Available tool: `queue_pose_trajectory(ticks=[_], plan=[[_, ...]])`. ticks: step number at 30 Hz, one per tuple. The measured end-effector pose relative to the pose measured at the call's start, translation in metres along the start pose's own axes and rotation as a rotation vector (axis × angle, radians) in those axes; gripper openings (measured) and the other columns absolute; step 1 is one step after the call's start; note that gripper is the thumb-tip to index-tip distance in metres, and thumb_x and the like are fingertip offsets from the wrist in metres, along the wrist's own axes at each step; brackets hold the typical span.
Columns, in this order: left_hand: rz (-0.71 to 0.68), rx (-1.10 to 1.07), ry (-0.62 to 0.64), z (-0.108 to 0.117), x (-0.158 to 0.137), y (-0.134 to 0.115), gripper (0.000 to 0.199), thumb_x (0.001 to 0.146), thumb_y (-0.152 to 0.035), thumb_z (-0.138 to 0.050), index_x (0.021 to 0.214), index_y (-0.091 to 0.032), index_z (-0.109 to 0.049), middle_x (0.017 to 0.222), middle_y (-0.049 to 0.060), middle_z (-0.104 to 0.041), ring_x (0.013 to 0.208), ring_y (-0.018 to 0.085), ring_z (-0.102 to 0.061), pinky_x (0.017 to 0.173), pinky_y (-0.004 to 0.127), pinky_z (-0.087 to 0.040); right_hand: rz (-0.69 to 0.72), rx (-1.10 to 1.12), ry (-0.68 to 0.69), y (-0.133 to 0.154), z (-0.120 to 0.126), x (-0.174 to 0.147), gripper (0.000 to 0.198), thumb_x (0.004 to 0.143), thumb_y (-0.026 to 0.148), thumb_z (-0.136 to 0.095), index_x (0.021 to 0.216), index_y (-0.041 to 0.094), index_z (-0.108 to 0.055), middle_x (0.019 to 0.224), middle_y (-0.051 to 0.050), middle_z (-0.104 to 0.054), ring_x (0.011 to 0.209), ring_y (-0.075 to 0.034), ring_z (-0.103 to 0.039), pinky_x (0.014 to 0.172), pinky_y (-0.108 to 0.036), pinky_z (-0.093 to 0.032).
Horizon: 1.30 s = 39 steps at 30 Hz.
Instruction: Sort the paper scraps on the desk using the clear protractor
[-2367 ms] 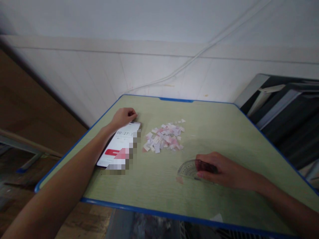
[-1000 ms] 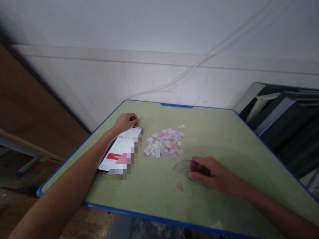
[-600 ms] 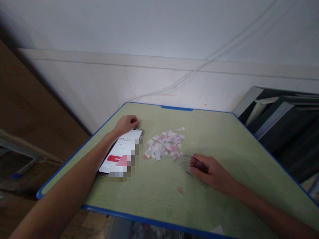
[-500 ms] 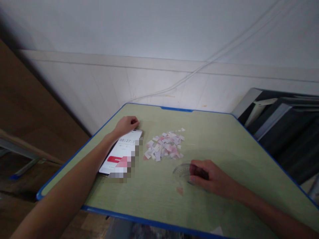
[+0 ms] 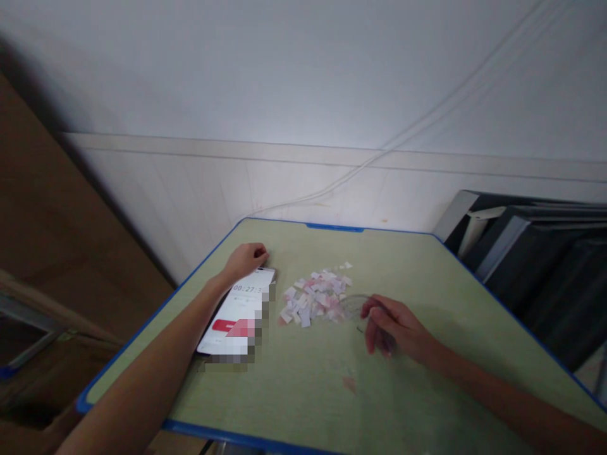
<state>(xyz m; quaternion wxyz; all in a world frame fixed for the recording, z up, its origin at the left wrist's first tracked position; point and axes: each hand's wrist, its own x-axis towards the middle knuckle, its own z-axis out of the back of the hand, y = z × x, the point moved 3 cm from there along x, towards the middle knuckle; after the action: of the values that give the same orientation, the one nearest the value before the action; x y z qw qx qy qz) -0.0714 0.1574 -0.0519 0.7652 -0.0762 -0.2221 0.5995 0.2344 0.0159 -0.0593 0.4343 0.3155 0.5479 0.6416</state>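
Note:
In a loose fist, my left hand [image 5: 250,258] rests on the table just beyond the top end of a phone [image 5: 232,316]; I see nothing in it. The phone's lit screen shows a running timer and a red button, and its right side is blurred out. Between my hands lies a pile of small torn white and pink paper bits [image 5: 315,294]. My right hand [image 5: 391,325] grips a clear plastic protractor [image 5: 351,306] between thumb and fingers. The protractor's curved edge reaches the right side of the pile, and the fingers hide part of it.
A pink paper scrap [image 5: 349,383] lies apart, near the front of the green table [image 5: 294,404], which has a blue rim. Dark folders or panels [image 5: 521,253] lean at the right. A white wall with a cable stands behind, and a brown wooden panel [image 5: 71,221] is at left.
My right hand has turned and brought the protractor nearer to the pile's right edge. My left hand stays by the phone. The whole view has shifted, with the table lower.

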Motion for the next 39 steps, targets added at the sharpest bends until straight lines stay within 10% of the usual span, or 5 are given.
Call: queue_pose_trajectory(ticks=[16, 39], plan=[[0.031, 0.034, 0.034, 0.000, -0.001, 0.000, 0.025, 0.074, -0.035, -0.042, 0.068, -0.017, -0.058, 0.061, 0.003, -0.057, 0.058, 0.015, -0.048, 0.055, 0.027, -0.030, 0.174, -0.452, -0.417, 0.007, 0.015, -0.002, 0.017, 0.077, 0.034, -0.047, 0.067, 0.021, -0.045, 0.050, 0.006, -0.040, 0.041, -0.010, -0.041, 0.040, -0.021, -0.033], [0.036, 0.059, 0.025, -0.001, 0.000, 0.006, 0.024, 0.076, -0.034, -0.044, 0.068, -0.017, -0.058, 0.063, 0.003, -0.060, 0.060, 0.015, -0.051, 0.056, 0.026, -0.031, 0.224, -0.579, -0.082, 0.001, 0.001, -0.007, 0.011, 0.085, 0.026, -0.043, 0.081, 0.018, -0.049, 0.054, 0.006, -0.043, 0.048, -0.009, -0.040, 0.044, -0.019, -0.029]])
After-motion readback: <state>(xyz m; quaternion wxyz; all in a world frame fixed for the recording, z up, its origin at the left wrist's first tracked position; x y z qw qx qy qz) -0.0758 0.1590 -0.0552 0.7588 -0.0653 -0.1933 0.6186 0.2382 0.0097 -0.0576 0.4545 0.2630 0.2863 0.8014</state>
